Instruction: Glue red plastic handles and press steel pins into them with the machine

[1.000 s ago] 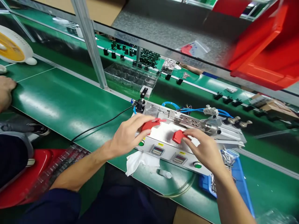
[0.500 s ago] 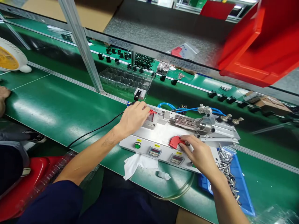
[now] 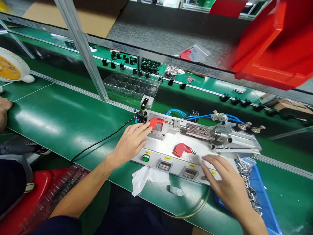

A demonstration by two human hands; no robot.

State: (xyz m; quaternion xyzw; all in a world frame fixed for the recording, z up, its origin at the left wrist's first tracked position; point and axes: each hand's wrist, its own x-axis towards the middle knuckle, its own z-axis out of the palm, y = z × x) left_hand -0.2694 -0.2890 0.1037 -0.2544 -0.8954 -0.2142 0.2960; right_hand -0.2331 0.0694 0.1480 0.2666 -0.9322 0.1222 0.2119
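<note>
My left hand (image 3: 133, 140) lies stretched out with its fingertips at a red plastic part (image 3: 154, 122) seated in the metal fixture of a bench machine (image 3: 156, 145). A metal rod runs from that part toward the machine's slotted shaft (image 3: 199, 130). On the white machine top lies a second red plastic part (image 3: 181, 149) with a short metal pin sticking out. To its right hovers my right hand (image 3: 223, 174), fingers apart and nothing in them. A green button (image 3: 146, 158) and two small counters sit on the machine's front.
A blue bin (image 3: 269, 202) of metal pins stands at the right. A white cloth (image 3: 144, 178) and a small bottle (image 3: 176, 191) lie in front. Overhead hangs a shelf with a red bin (image 3: 271, 70). Another person's hand (image 3: 4, 107) shows at far left.
My right hand has let go of the red part on the machine top and moved right. My left hand has opened and drawn back a little from the part in the fixture.
</note>
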